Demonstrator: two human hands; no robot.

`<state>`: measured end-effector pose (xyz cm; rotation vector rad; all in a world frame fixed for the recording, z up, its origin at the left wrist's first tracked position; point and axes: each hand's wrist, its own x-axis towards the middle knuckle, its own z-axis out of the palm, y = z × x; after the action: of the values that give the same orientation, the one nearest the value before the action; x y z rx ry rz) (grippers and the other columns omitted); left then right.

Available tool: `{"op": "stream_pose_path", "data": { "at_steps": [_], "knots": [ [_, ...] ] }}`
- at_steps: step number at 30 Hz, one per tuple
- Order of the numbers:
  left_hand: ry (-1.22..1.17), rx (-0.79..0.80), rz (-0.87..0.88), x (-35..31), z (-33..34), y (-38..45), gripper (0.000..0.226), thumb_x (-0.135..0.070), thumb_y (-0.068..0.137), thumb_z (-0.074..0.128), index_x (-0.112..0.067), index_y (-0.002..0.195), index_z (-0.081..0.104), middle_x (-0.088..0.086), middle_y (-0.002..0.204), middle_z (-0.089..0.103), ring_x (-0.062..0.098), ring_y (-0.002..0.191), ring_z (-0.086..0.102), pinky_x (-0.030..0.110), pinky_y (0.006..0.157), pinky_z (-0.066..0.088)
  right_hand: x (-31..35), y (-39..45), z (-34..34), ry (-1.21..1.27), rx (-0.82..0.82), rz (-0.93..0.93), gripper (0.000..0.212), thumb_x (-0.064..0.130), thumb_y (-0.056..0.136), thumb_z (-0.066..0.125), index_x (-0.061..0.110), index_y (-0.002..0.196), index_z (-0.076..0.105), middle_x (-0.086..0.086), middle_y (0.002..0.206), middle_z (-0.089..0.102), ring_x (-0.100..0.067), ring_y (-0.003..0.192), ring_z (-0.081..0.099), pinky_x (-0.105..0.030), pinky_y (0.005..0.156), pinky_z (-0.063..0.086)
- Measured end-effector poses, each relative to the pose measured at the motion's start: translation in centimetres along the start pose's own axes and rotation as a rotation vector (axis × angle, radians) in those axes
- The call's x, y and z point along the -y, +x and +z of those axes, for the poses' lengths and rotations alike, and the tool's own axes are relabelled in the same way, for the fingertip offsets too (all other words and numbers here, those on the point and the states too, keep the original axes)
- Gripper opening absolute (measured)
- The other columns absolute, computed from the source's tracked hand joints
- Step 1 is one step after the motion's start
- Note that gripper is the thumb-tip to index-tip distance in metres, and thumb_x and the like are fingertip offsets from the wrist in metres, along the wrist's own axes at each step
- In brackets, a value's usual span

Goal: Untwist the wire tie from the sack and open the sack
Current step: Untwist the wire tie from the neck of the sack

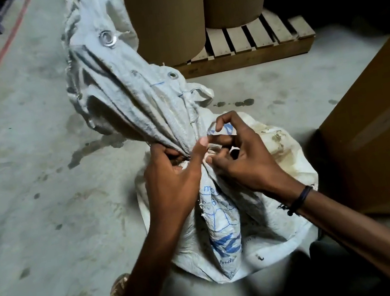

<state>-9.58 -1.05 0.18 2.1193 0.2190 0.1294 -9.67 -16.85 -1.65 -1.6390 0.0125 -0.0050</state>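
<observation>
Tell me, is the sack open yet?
Not yet. Nothing looks finished: the sack is bunched tight at its neck, so it is closed. In hand: the left hand grips the neck while the right hand picks at it with its fingertips. The tie itself is too small to see. Left: getting the tie off, then spreading the top open.

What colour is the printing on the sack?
Blue, on the dirty white sack; the head view shows it best below the tied neck.
</observation>
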Motion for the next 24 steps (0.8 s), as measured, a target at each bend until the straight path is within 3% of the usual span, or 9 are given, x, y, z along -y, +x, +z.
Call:
{"op": "stream_pose_path", "data": {
  "at_steps": [2, 5, 9, 11, 12, 14, 18, 21, 24],
  "knots": [
    [0.061, -0.056, -0.089, -0.1, -0.1, 0.7, 0.068, -0.084, 0.077, 0.057, -0.019, 0.096, 0.066, -0.001, 0.092, 0.073, 0.025, 0.095, 0.069, 0.042, 0.089, 0.055, 0.2, -0.6, 0.7, -0.101, 0.032, -0.065, 0.041, -0.011, 0.087, 0.061, 0.022, 0.105, 0.044, -0.004, 0.071, 0.061, -0.013, 0.055, 0.036, -0.027, 0.053, 0.033],
    [0.022, -0.083, -0.135, 0.7, -0.3, 2.0, 0.056, -0.065, 0.091, 0.059, -0.011, 0.087, 0.070, 0.004, 0.085, 0.073, 0.028, 0.090, 0.068, 0.034, 0.073, 0.045, 0.6, -1.0, 0.8, -0.208, 0.045, -0.099, 0.038, -0.008, 0.087, 0.063, 0.019, 0.105, 0.044, -0.018, 0.092, 0.075, -0.003, 0.050, 0.038, -0.022, 0.052, 0.034],
    [-0.287, -0.004, -0.271, 1.6, -0.4, 3.0, 0.041, -0.049, 0.086, 0.065, -0.009, 0.085, 0.073, -0.001, 0.078, 0.075, 0.027, 0.084, 0.074, 0.038, 0.077, 0.055, 0.5, 0.1, -0.4, -0.183, -0.044, 0.019, 0.034, 0.005, 0.087, 0.079, 0.018, 0.105, 0.053, 0.001, 0.106, 0.080, -0.001, 0.057, 0.055, -0.023, 0.060, 0.048],
    [-0.418, 0.061, -0.299, 1.3, -0.6, 2.9, 0.028, -0.035, 0.094, 0.066, -0.009, 0.089, 0.075, -0.003, 0.078, 0.078, 0.015, 0.072, 0.074, 0.026, 0.068, 0.056, 0.5, 0.8, -0.7, -0.162, -0.078, 0.085, 0.044, 0.027, 0.081, 0.091, 0.022, 0.108, 0.057, 0.006, 0.107, 0.079, -0.004, 0.064, 0.062, -0.024, 0.067, 0.055],
    [-0.409, 0.086, -0.274, 1.0, -0.6, 2.8, 0.027, -0.032, 0.098, 0.063, -0.009, 0.091, 0.076, -0.003, 0.079, 0.078, 0.011, 0.070, 0.073, 0.024, 0.067, 0.055, 0.4, 1.1, -0.6, -0.178, -0.081, 0.114, 0.052, 0.039, 0.077, 0.093, 0.025, 0.112, 0.058, 0.007, 0.108, 0.077, -0.006, 0.070, 0.065, -0.027, 0.072, 0.059],
    [-0.269, 0.129, -0.175, 0.7, -0.5, 2.9, 0.040, -0.046, 0.098, 0.059, -0.010, 0.091, 0.076, -0.003, 0.082, 0.077, 0.011, 0.075, 0.071, 0.029, 0.074, 0.054, 0.5, 1.6, -0.3, -0.209, -0.075, 0.147, 0.068, 0.059, 0.070, 0.090, 0.030, 0.121, 0.055, 0.009, 0.110, 0.074, -0.006, 0.081, 0.067, -0.033, 0.083, 0.062],
    [-0.217, 0.285, -0.040, 0.1, -0.2, 2.7, 0.065, -0.076, 0.090, 0.040, -0.028, 0.120, 0.072, -0.007, 0.116, 0.077, 0.011, 0.115, 0.069, 0.045, 0.110, 0.047, 1.4, 2.6, -0.4, -0.225, -0.149, 0.158, 0.090, 0.074, 0.062, 0.087, 0.027, 0.130, 0.052, 0.009, 0.112, 0.076, -0.002, 0.099, 0.073, -0.024, 0.082, 0.058],
    [-0.350, 0.379, 0.034, -0.2, 0.0, 1.9, 0.066, -0.065, 0.096, 0.031, -0.023, 0.131, 0.069, -0.005, 0.125, 0.074, 0.007, 0.120, 0.065, 0.026, 0.106, 0.045, 1.4, 3.3, -0.7, -0.234, -0.203, 0.177, 0.076, 0.073, 0.070, 0.083, 0.025, 0.125, 0.061, 0.011, 0.102, 0.078, 0.007, 0.085, 0.072, -0.011, 0.068, 0.053],
    [-0.395, 0.407, 0.120, -0.3, -0.4, 1.5, 0.054, -0.046, 0.103, 0.028, -0.018, 0.126, 0.068, 0.002, 0.119, 0.075, 0.008, 0.115, 0.067, 0.009, 0.090, 0.044, 0.5, 3.9, -0.6, -0.242, -0.223, 0.126, 0.048, 0.068, 0.086, 0.072, 0.022, 0.097, 0.076, 0.009, 0.082, 0.077, 0.004, 0.066, 0.065, -0.010, 0.059, 0.043]
  ]
}}
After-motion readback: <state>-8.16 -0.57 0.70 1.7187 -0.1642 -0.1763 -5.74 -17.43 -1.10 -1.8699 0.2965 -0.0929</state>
